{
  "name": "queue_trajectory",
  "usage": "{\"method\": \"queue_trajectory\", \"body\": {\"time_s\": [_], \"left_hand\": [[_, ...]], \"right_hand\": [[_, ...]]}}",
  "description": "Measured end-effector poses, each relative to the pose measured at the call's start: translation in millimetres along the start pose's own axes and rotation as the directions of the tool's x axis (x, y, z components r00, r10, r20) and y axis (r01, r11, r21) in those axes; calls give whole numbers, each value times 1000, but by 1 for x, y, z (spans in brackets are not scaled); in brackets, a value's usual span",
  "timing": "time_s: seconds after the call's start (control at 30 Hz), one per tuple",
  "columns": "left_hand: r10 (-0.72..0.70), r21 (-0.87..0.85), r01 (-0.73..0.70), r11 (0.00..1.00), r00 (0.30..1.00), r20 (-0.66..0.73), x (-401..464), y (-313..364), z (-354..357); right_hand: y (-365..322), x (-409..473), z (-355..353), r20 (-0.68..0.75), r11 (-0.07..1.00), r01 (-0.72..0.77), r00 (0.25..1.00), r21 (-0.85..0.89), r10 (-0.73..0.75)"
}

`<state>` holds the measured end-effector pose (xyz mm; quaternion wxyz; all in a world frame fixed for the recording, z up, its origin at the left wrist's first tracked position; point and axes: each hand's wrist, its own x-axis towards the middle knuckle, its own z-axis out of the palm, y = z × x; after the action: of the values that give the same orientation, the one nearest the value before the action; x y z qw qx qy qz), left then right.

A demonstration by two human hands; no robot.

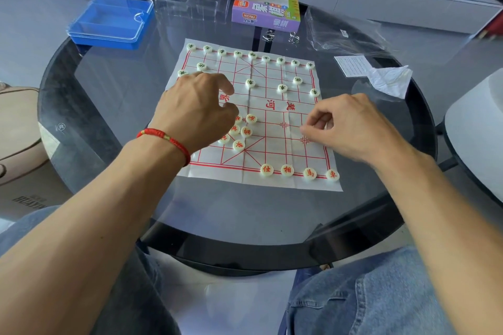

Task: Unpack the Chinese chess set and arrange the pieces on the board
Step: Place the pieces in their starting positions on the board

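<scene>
Pieces (246, 132) with red characters lie in a loose cluster just under and beside the left hand (194, 113), whose curled fingers hover over them; whether it pinches one, I cannot tell. The right hand (351, 128) rests on the board (275, 144) with thumb and forefinger pinched together, possibly on a piece, though none shows. Each disc looks small, light, hard and smooth, so it would likely slide on the thin sheet; a pinch across the rim seems the best hold. Discs have no long axis: they lie flat, faces up. Four red pieces (287, 170) stand in the near row below the right hand, characters upright toward the person. Green pieces (251, 56) line the far edge beyond both hands.
</scene>
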<state>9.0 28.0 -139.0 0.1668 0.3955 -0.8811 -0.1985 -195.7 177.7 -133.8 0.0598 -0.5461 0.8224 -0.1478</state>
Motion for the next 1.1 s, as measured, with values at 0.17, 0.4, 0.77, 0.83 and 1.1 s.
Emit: {"method": "queue_trajectory", "body": {"time_s": [0.17,0.4,0.77,0.83,1.1], "left_hand": [[-11,-2,11,1000,1000,3,0,-1,0],[-11,25,11,1000,1000,-13,-1,-2,-2],[-23,49,24,999,999,-23,-1,-2,-3],[-27,54,29,998,999,-26,0,-4,-4],[-54,94,56,994,998,-23,1,-16,-11]], "right_hand": [[-5,3,10,67,992,-1,998,-127,10],[9,-1,-1,14,989,43,999,-138,-42],[11,0,8,169,988,96,983,-124,-75],[11,0,8,167,988,94,983,-123,-72],[12,-1,6,94,989,108,991,-101,-99]]}}
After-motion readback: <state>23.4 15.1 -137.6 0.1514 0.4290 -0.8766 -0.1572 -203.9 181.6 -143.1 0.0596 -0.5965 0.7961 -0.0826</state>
